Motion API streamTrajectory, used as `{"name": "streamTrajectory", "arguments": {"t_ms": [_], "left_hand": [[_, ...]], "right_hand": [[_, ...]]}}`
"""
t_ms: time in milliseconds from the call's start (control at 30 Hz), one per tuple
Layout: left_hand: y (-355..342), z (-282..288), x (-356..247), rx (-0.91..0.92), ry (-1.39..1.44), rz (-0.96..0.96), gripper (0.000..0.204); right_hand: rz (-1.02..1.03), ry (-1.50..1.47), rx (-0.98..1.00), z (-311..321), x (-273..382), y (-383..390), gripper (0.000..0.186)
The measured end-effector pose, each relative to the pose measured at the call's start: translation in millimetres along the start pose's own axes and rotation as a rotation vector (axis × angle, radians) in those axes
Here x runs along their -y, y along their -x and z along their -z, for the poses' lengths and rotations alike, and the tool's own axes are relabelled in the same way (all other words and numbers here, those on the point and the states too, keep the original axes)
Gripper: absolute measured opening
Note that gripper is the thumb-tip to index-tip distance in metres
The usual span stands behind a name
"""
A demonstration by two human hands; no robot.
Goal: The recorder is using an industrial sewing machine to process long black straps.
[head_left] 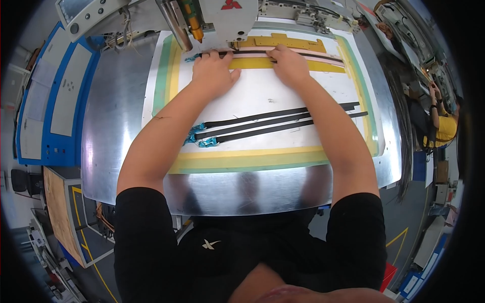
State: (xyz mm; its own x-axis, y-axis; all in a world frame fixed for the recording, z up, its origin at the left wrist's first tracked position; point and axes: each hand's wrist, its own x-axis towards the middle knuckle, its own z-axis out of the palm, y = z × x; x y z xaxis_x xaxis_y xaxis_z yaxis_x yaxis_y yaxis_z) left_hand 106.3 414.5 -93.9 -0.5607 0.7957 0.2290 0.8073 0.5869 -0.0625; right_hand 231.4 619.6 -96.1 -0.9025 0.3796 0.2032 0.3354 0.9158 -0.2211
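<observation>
My left hand rests with fingers apart over the left end of a black strap, just below the machine head; its thumb sticks out on the white sheet. My right hand pinches the strap further right, fingers curled. The strap lies along a pink strip on a yellow template. Three more black straps with light-blue ends lie lower on the sheet, partly behind my forearms. Where my left fingertips meet the strap is hard to make out.
A steel tabletop surrounds the taped board. A blue-and-white control cabinet stands left, with a wooden-topped stand below it. A metal cylinder hangs above the work. A co-worker in yellow is at a machine at far right.
</observation>
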Motion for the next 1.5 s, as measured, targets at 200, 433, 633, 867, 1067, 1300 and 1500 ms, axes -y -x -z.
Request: {"name": "streamTrajectory", "arguments": {"t_ms": [200,433,633,867,1067,1300,1500], "left_hand": [[-14,12,-13,0.192,0.040,0.008,0.063],[-11,9,-28,0.090,0.081,0.012,0.064],[-16,15,-36,0.172,0.082,0.027,0.063],[-18,5,-43,0.105,0.081,-0.005,0.056],[-24,20,-51,0.175,0.074,0.028,0.055],[-33,10,-70,0.120,0.072,-0.013,0.059],[-38,20,-87,0.186,0.032,0.017,0.060]], "right_hand": [[0.027,-0.014,-0.012,-5,-1,-2,0.040],[0.056,-0.012,-0.028,-8,0,-3,0.039],[0.079,-0.023,-0.028,-3,2,-3,0.038],[0.132,-0.006,-0.024,-1,-12,-6,0.039],[0.076,0.038,0.017,20,-40,5,0.040],[0.094,0.024,-0.044,17,-56,12,0.041],[0.144,0.033,-0.048,15,-58,10,0.039]]}}
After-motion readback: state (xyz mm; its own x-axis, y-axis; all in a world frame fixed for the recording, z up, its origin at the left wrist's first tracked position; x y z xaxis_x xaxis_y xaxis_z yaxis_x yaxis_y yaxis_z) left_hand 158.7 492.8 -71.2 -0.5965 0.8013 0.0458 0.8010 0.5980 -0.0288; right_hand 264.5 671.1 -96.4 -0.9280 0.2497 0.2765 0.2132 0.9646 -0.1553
